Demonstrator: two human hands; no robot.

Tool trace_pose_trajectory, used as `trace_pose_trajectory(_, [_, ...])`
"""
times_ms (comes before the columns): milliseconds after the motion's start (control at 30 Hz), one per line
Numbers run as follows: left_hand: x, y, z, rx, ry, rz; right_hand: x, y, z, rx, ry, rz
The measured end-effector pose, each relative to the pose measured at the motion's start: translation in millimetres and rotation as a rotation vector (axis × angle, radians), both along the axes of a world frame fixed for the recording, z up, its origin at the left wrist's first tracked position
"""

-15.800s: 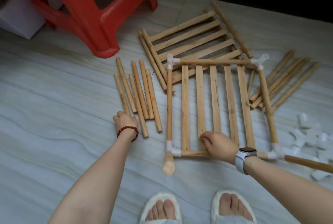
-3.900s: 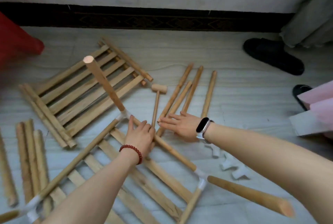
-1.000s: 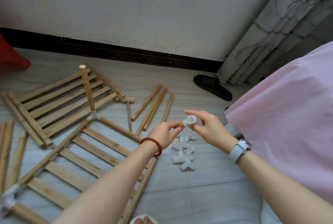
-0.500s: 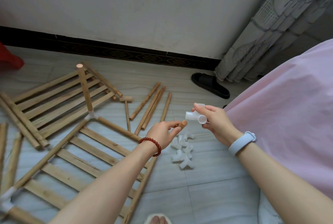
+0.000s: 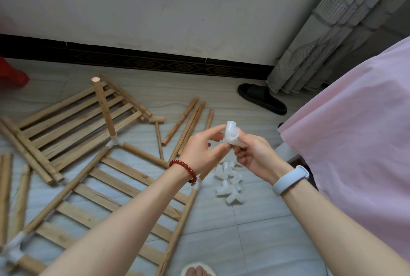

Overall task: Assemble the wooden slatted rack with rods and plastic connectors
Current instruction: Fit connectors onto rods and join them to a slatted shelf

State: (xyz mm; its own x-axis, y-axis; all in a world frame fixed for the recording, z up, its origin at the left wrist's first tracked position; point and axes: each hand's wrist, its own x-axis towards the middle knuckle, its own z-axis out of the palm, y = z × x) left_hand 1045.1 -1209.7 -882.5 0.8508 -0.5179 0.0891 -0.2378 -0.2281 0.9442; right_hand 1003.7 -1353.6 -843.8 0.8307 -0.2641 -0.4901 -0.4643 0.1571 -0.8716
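My right hand [image 5: 255,153] grips a white plastic connector [image 5: 231,135] at chest height. My left hand [image 5: 203,150] holds the top end of a rod [image 5: 208,171] that rises from the frame's near-right corner connector [image 5: 197,183], and its fingertips touch the white connector. The rod's tip is hidden between the hands. The slatted frame [image 5: 124,189] lies on the floor with another rod [image 5: 103,107] standing up from its far corner connector [image 5: 114,142]. A pile of spare white connectors [image 5: 228,184] lies below my hands.
A second slatted panel [image 5: 73,120] lies at the left, with loose rods [image 5: 188,125] and a small wooden mallet [image 5: 157,119] beyond the frame. More rods [image 5: 6,187] lie far left. A black slipper [image 5: 261,100], pink cloth [image 5: 355,142], curtain [image 5: 332,20] and red stool [image 5: 13,74] surround the spot.
My right hand has brought the white connector in over the rod end that my left hand holds; the two hands now meet. Earlier they were a little apart.
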Motion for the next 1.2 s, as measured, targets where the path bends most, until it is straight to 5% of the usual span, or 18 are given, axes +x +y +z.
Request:
trace_pose_trajectory(233, [-0.2, -2.0, 11.0, -0.155, 0.059, 0.077, -4.4, 1.3, -0.1, -0.105, -0.235, 0.001])
trace_pose_trajectory(467, [-4.5, -0.3, 9.5, -0.147, 0.048, 0.09, -14.6, -3.0, -1.5, -0.582, -0.522, 0.204])
trace_pose_trajectory(600, [-3.2, -1.4, 13.3, -0.166, -0.015, 0.15, -14.8, -4.7, -4.1, -0.663, -0.555, 0.126])
trace_pose_trajectory(867, [-13.0, -6.4, 14.7, -0.017, -0.416, 0.111, -26.3, -8.5, -19.2, -1.051, -0.68, 0.071])
trace_pose_trajectory(1200, [2.0, 1.4, 10.4, 0.044, -0.262, 0.068, -30.2, -10.9, -17.7, -0.862, -0.548, 0.321])
